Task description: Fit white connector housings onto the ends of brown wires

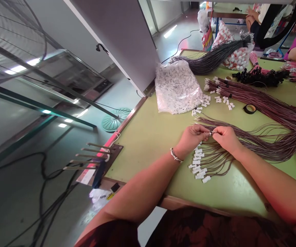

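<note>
The left hand (194,136) is closed to a narrow pinch at the fingertips on a small white connector (210,134); the right hand (225,139), just beside it, pinches a thin wire (214,132) that shows in the small gap between the two hands, though whether the wire sits inside the connector is too small to tell; a pale bracelet (176,155) circles the wrist behind the left hand.

Just on the body side of the left hand, a cluster of wired white connectors (200,164) lies on the green bench (142,140), its dark reddish wires running rightward beneath the right hand and forearm; to the right of the right hand spreads a loose wire bundle (273,145), its bare ends reaching past the far side of both hands.

Beyond the left hand stands a clear bag of white pieces (177,87), with loose white connectors (218,100) scattered to its right; beyond the right hand and to its right lie a roll of black tape (250,109), a banded wire bundle (261,97) and, farther off, a heap of black pieces (262,77); well to the left of the left hand, metal rods (88,161) project over the edge of the bench.
</note>
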Demonstrator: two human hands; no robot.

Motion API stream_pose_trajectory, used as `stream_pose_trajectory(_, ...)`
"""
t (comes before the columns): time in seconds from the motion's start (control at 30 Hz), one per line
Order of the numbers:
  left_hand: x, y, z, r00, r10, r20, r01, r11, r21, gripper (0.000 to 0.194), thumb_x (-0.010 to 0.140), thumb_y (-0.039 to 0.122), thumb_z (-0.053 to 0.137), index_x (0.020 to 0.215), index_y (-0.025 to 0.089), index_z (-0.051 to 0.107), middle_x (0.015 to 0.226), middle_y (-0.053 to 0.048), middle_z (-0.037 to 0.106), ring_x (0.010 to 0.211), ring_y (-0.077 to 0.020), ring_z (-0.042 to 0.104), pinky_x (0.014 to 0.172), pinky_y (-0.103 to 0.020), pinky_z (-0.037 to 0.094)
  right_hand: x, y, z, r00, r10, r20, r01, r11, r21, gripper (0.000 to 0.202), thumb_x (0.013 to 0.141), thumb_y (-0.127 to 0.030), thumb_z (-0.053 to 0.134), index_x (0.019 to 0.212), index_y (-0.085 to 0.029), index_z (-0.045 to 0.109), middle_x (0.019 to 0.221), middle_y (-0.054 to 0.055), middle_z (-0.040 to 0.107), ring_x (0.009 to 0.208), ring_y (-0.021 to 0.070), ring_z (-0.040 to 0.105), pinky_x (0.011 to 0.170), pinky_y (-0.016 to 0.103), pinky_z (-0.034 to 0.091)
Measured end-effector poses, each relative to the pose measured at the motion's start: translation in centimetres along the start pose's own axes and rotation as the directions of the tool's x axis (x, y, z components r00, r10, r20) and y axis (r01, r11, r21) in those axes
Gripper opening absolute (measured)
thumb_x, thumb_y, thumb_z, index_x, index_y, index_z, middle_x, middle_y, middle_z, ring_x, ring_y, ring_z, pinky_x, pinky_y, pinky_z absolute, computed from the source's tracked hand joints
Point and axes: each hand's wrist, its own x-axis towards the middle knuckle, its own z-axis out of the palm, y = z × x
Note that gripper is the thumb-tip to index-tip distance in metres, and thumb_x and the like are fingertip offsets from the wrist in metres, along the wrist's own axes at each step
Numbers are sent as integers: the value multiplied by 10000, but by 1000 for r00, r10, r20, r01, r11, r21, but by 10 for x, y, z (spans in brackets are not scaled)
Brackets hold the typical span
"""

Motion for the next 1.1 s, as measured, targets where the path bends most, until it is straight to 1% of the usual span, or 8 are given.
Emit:
stream_pose_trajectory(0.1,0,1,0,999,39,-22,-38,999,13,208,627,280,770,693,114,664,588,-8,640,542,-93,579,561,-228,502,2,1,-1,998,53,19,-54,995,86,153,627,-278,473,545,-170,545,496,-35,383,521,100,326,497,236,255)
stream_pose_trajectory(0.47,1,4,-6,999,-17,28,16,999,36,220,631,283,763,736,113,673,580,-14,641,529,-99,588,569,-239,512,5,6,-5,989,108,97,-122,980,156,149,626,-294,512,560,-168,553,501,-40,414,521,94,325,499,230,248)
stream_pose_trajectory(0.57,3,1,-6,993,109,51,-114,987,110,141,655,239,739,703,127,668,640,-24,649,587,-110,596,597,-247,507,7,9,-3,990,88,113,-106,980,167,148,629,-284,515,555,-163,554,502,-43,414,527,91,327,506,228,253)
stream_pose_trajectory(0.67,4,-1,-3,953,293,79,-303,920,249,56,668,174,715,650,149,668,673,-27,648,642,-121,592,637,-257,501,8,10,-2,994,49,99,-64,987,147,152,638,-283,503,551,-164,541,500,-47,400,533,92,328,512,227,259)
stream_pose_trajectory(0.73,3,-1,-2,943,318,99,-333,902,274,53,671,170,712,644,153,669,666,-25,645,637,-120,587,632,-255,499,7,10,-3,994,27,103,-41,991,130,150,639,-281,496,550,-166,532,498,-49,397,529,91,329,510,227,258)
stream_pose_trajectory(0.87,0,2,0,992,103,69,-111,986,121,154,674,262,730,691,130,652,597,-13,630,546,-105,582,557,-239,499,5,7,-6,994,4,110,-16,994,112,153,645,-285,495,558,-166,535,512,-44,418,532,93,343,511,227,269)
stream_pose_trajectory(0.93,-1,3,0,999,11,53,-13,999,52,198,656,281,748,701,121,640,566,-6,628,522,-99,583,552,-234,504,4,6,-7,996,11,87,-19,996,84,158,647,-285,492,545,-169,525,505,-41,419,529,95,345,508,228,269)
stream_pose_trajectory(1.1,0,5,0,998,-49,47,48,999,24,224,614,266,778,684,111,631,565,-12,641,532,-100,601,558,-228,510,3,5,-5,998,3,61,-5,999,40,152,634,-277,481,528,-174,519,483,-43,399,510,92,325,495,234,250)
